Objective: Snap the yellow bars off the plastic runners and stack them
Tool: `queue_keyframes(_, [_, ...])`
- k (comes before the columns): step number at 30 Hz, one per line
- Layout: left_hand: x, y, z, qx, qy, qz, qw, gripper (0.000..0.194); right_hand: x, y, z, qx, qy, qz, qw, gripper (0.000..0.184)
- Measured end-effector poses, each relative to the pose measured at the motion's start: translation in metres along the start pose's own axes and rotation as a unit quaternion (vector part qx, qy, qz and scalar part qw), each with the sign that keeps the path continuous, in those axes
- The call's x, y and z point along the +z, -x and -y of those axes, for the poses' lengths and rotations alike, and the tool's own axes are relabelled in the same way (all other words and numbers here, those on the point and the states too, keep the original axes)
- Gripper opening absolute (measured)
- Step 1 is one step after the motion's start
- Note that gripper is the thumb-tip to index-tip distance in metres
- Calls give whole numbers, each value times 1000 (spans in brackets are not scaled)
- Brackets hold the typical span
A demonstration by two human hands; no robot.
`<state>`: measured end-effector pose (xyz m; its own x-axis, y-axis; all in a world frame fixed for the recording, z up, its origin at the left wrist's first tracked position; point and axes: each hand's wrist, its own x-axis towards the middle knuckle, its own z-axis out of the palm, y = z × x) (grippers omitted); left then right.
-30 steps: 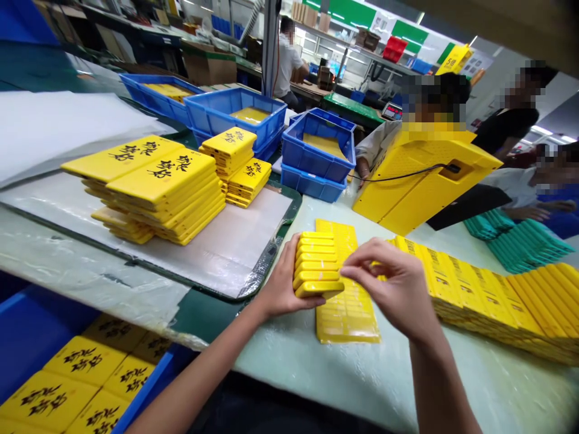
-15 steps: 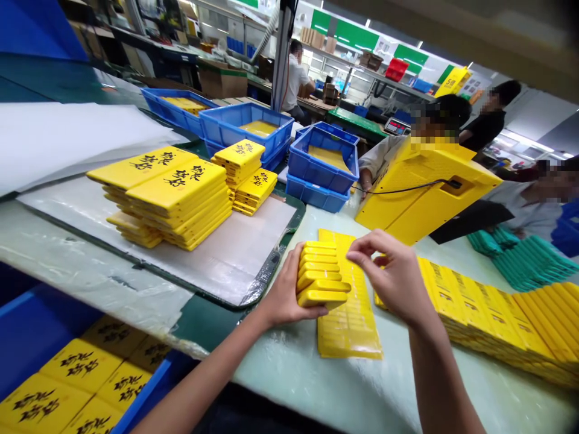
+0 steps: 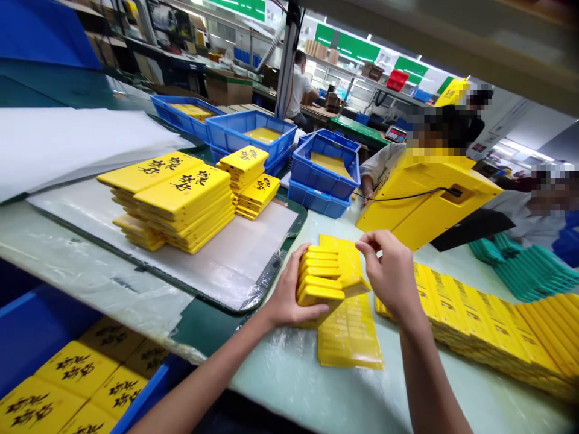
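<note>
My left hand [image 3: 289, 298] is wrapped round a small stack of flat yellow cases [image 3: 319, 274], which look like power banks, and holds it above the table. One yellow case [image 3: 355, 272] juts out from the stack to the right. My right hand [image 3: 389, 271] is closed in a pinch at the far right corner of that case; the fingertips partly hide the contact. Below the stack, a glossy yellow sheet with clear film [image 3: 350, 337] lies on the table. To the right are long rows of yellow cases [image 3: 470, 307] with dark print.
Printed yellow cases [image 3: 181, 187] are piled on a grey-white mat [image 3: 253, 259]. Blue bins [image 3: 319, 196] stand behind. A yellow machine with a black cable [image 3: 420, 199] and teal cases [image 3: 534, 271] are at right, near co-workers. A blue crate [image 3: 149, 398] sits lower left.
One yellow case now sticks out of the held stack towards my right hand. My right hand has shifted slightly right, and the view has tipped a little.
</note>
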<state>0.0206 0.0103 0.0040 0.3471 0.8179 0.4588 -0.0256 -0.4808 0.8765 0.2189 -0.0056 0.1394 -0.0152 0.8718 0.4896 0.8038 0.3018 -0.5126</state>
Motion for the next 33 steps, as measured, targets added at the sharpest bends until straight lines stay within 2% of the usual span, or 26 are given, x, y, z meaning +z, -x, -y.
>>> queue_keyframes(2, [0, 0, 0, 4, 1, 6, 1000, 119, 7, -4, -4, 24, -58, 22, 998, 17])
queue_keyframes(4, [-1, 1, 0, 8, 2, 13, 1000, 117, 20, -5, -13, 76, -153, 44, 984, 22])
queue_keyframes(7, [-2, 3, 0, 13, -1, 14, 1000, 114, 38, -2, -36, 152, -231, -22, 961, 29])
queue_keyframes(9, [-2, 3, 1, 8, 1, 12, 1000, 114, 42, 3, -46, 166, -240, -51, 955, 31])
queue_keyframes(11, [-2, 3, 2, -2, 8, 10, 1000, 118, 40, 7, -45, 162, -252, -47, 953, 31])
queue_keyframes(14, [-2, 3, 4, -18, 19, 12, 1000, 122, 32, 7, -24, 101, -257, 6, 961, 21])
queue_keyframes(18, [-2, 2, 5, -31, 5, 15, 999, 116, 29, -2, 11, -34, -231, 167, 958, 5])
queue_keyframes(21, [-1, 0, 5, -28, -13, 19, 999, 113, 31, -10, 24, -88, -173, 253, 948, 6])
queue_keyframes(23, [-1, 0, 4, -25, -17, 22, 999, 113, 29, -12, 25, -117, -105, 275, 949, 11])
queue_keyframes(26, [-1, 0, 3, -32, -14, 22, 999, 114, 14, -13, 15, -135, 33, 252, 958, 12])
queue_keyframes(29, [0, 1, 4, -38, -11, 21, 999, 120, -5, -16, 0, -102, 117, 158, 975, 11])
queue_keyframes(31, [0, 1, 4, -39, -11, 21, 999, 123, -9, -19, -3, -85, 101, 85, 988, 13])
queue_keyframes(33, [1, 1, 5, -39, -9, 21, 999, 122, -2, -20, 2, -84, 13, 89, 992, 11])
